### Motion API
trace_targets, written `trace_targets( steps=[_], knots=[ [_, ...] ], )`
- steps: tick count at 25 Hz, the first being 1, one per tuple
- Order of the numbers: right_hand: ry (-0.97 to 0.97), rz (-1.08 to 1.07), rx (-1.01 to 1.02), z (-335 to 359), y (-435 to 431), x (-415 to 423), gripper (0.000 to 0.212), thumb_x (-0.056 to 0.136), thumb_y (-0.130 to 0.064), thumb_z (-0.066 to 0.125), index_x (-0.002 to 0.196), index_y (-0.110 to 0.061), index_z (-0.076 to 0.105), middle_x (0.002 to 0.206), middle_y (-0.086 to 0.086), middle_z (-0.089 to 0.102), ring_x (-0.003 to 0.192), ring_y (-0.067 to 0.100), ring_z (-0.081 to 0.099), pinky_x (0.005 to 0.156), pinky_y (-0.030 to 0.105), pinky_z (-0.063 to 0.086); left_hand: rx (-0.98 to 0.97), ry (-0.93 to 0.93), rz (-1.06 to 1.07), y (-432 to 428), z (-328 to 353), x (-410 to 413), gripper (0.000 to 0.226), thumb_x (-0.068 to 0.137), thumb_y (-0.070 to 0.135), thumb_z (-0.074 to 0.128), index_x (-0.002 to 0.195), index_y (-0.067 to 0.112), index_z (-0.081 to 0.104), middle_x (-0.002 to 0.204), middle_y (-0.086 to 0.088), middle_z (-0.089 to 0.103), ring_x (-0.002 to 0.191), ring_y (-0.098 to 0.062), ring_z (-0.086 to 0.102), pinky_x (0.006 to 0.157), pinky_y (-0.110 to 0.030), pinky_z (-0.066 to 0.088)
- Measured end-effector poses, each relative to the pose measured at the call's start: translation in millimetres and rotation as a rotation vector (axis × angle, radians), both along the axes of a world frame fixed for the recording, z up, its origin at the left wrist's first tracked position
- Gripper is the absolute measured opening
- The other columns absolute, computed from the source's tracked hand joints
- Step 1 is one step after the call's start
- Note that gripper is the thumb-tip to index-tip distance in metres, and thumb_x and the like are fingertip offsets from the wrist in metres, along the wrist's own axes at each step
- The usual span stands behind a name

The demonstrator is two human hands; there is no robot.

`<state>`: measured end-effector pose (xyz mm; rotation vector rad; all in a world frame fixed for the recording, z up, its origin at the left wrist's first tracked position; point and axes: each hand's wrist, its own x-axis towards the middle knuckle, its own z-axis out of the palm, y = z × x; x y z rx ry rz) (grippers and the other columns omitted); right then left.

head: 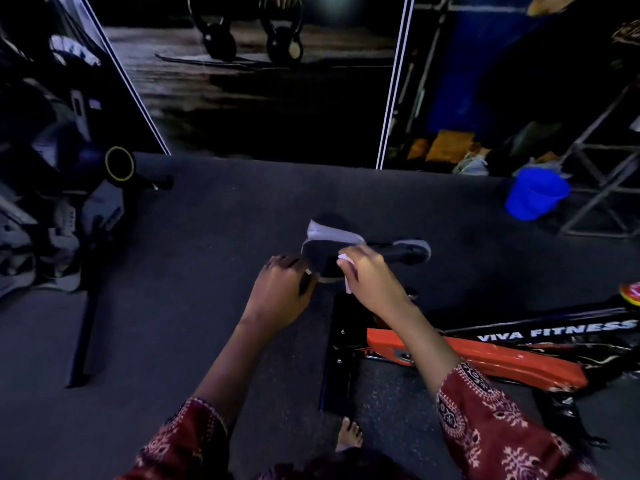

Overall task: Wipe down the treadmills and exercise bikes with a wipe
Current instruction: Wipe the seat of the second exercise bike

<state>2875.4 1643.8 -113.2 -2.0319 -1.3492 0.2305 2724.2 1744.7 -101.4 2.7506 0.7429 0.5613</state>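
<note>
Right hand (367,277), wipe (344,259) inside grip

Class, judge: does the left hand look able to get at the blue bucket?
Probably not as things stand: the left hand holds the saddle, and the blue bucket sits far right, beyond the right hand holding the wipe.

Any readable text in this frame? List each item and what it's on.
"VIVA FITNESS": white letters on the black frame bar of the bike on the right.
White lettering on dark equipment at upper left: blurred, unreadable.
Small label on the grey machine at left: too small to read.
Nothing else legible.
</note>
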Motion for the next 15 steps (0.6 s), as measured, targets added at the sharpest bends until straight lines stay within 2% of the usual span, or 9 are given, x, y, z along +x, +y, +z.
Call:
trace_targets(
  steps=[2,4,8,12,15],
  knots=[
    [0.037,-0.012,-0.018,-14.4,13.5,8.8,0.022,0.098,-0.016,0.051,0.104,0.0,0.064,0.105,0.016,0.061,0.092,0.035,0.062,0.081,0.047,0.051,-0.053,0.055,-0.013,17.5,-9.1,13.3,0.029,0.084,0.024,0.052,0.09,0.002,0.07,0.091,-0.013,0.07,0.083,-0.034,0.064,0.072,-0.039,0.051],
    [0.045,-0.016,-0.048,-23.0,25.8,15.3,0.024,0.099,-0.018,0.049,0.106,-0.001,0.064,0.107,0.016,0.061,0.093,0.034,0.061,0.08,0.047,0.05,-0.064,0.084,-0.038,30.8,-15.7,25.9,0.031,0.084,0.024,0.051,0.092,0.002,0.07,0.094,-0.015,0.069,0.084,-0.035,0.064,0.073,-0.042,0.053],
    [0.063,-0.074,-0.026,-28.4,47.2,31.6,0.023,0.099,-0.015,0.049,0.105,0.001,0.065,0.107,0.016,0.062,0.095,0.032,0.062,0.084,0.04,0.049,-0.101,0.121,-0.119,58.1,-18.2,49.5,0.036,0.086,0.027,0.045,0.093,0.003,0.071,0.091,-0.014,0.07,0.08,-0.034,0.065,0.071,-0.038,0.051],
    [0.041,-0.167,-0.015,-20.2,89.0,54.5,0.022,0.098,-0.013,0.05,0.107,0.001,0.065,0.104,0.018,0.06,0.093,0.035,0.061,0.081,0.043,0.05,-0.104,0.125,-0.173,106.6,-14.9,80.5,0.027,0.084,0.021,0.057,0.091,-0.001,0.07,0.092,-0.017,0.069,0.081,-0.036,0.065,0.071,-0.039,0.052],
    [0.011,-0.235,0.003,-13.1,142.2,63.4,0.023,0.099,-0.015,0.05,0.107,0.0,0.064,0.104,0.017,0.059,0.092,0.036,0.06,0.078,0.046,0.051,-0.07,0.116,-0.236,163.2,-14.4,101.2,0.03,0.086,0.026,0.055,0.09,0.001,0.069,0.093,-0.016,0.069,0.081,-0.037,0.064,0.07,-0.039,0.051]
  ],
)
